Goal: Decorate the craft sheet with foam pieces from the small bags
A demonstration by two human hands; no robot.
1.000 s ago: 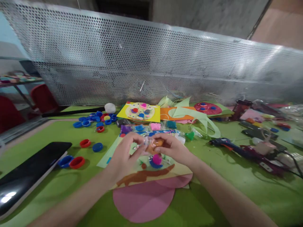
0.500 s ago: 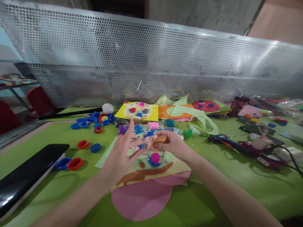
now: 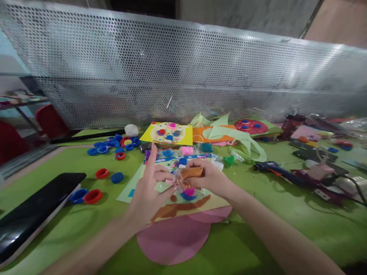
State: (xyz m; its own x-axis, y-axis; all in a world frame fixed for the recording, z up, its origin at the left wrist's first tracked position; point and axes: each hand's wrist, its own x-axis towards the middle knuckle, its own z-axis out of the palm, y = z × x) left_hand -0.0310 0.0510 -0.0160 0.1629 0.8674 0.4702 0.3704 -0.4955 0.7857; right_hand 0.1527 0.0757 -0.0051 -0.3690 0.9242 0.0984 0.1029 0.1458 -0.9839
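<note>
My right hand (image 3: 210, 176) grips a lump of brown modelling clay (image 3: 192, 172) in a clear plastic wrapper (image 3: 178, 179). On the other side, my left hand (image 3: 150, 187) pinches the loose end of that wrapper between thumb and fingers, its index finger pointing up. Both hands hover over a decorated paper picture (image 3: 197, 210) with a brown clay strip (image 3: 180, 206) along its lower part. A snail-like shape with a pink ball (image 3: 189, 191) and blue body sits on the picture, partly covered by the packet. A pink paper circle (image 3: 174, 240) lies under the near edge.
Red and blue bottle caps (image 3: 117, 177) and a black phone-like object (image 3: 37, 214) lie at left. A yellow card (image 3: 145, 138) stands behind, with more clay packets (image 3: 206, 148) before it. A glue gun (image 3: 275, 170) lies at right; a perforated metal panel (image 3: 183, 68) closes the back.
The wrapped brown clay has come slightly nearer and turned in my right hand. My left fingers have closed onto the wrapper's end.
</note>
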